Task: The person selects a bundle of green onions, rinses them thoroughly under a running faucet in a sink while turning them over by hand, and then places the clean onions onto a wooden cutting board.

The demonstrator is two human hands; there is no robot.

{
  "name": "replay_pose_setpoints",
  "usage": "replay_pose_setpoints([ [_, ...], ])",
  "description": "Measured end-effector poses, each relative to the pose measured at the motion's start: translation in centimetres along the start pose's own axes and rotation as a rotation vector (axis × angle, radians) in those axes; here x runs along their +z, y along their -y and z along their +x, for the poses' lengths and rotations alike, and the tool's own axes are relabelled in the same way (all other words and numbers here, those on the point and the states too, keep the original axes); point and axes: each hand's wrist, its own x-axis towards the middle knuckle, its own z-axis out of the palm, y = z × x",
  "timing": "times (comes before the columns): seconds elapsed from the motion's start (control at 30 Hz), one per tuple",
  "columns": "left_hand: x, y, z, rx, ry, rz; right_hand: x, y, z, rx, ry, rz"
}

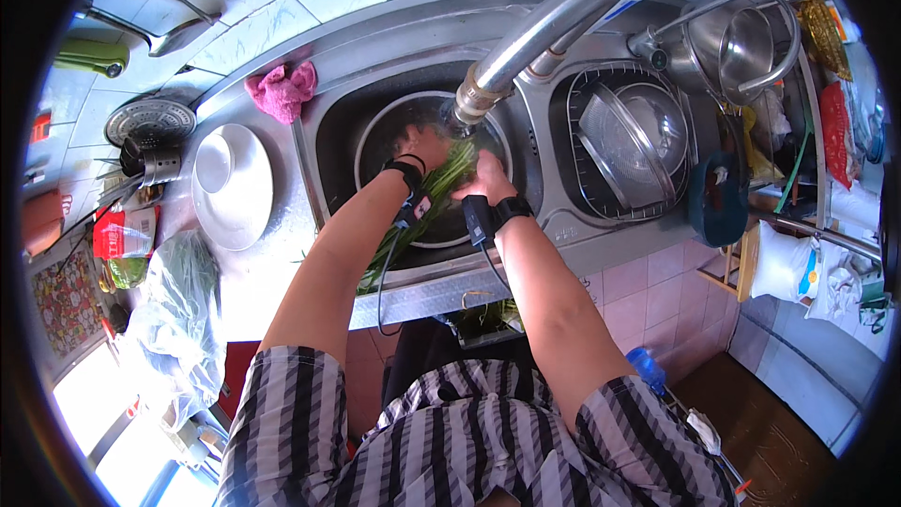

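Observation:
A bunch of long green leafy stalks (440, 186) lies slantwise across a round metal basin (360, 148) in the left sink bowl. My left hand (424, 144) is at the upper left of the bunch, partly blurred by water, so its grip is unclear. On the other side of the stalks my right hand (489, 174) holds their upper part, thumb and fingers around them. The metal faucet (475, 95) ends just above both hands. The stalks' lower ends hang over the sink's front edge beside my left forearm.
Left of the sink are a pink cloth (283, 91), a white plate with a small bowl (236, 215) and a clear plastic bag (179, 310). The right bowl holds a wire basket (578, 176) with a metal strainer (605, 137). A dark teal container (714, 208) stands at the right.

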Motion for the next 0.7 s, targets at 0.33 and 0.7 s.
replay_pose_setpoints([
  [0.33, -1.0, -2.4, -5.0, 0.545, 0.319, -0.176, 0.8, 2.4, -1.3, -0.052, 0.316, 0.189],
  [0.7, -1.8, 3.7, -0.5, 0.332, 0.066, -0.015, 3.7, 1.3, -8.6, -0.091, 0.285, 0.099],
])
